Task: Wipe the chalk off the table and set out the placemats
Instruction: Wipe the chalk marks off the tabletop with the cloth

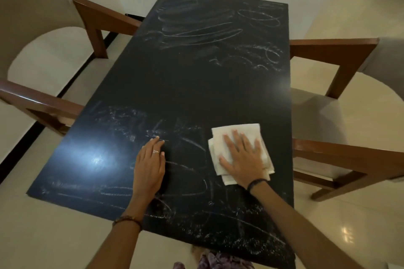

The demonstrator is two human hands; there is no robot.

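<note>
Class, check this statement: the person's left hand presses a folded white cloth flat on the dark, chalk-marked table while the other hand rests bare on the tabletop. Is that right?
Wrong hand. The head view shows the right hand pressing the folded white cloth on the chalk-marked table; the left hand rests bare on the tabletop.

— Where are the hands?

— Both arms reach forward over the near edge of the table. The left hand lies flat, fingers straight and together, a ring on one finger, a bracelet at the wrist.

— And the right?

— The right hand presses palm-down with spread fingers on the folded white cloth toward the right edge, a dark band at its wrist.
</note>
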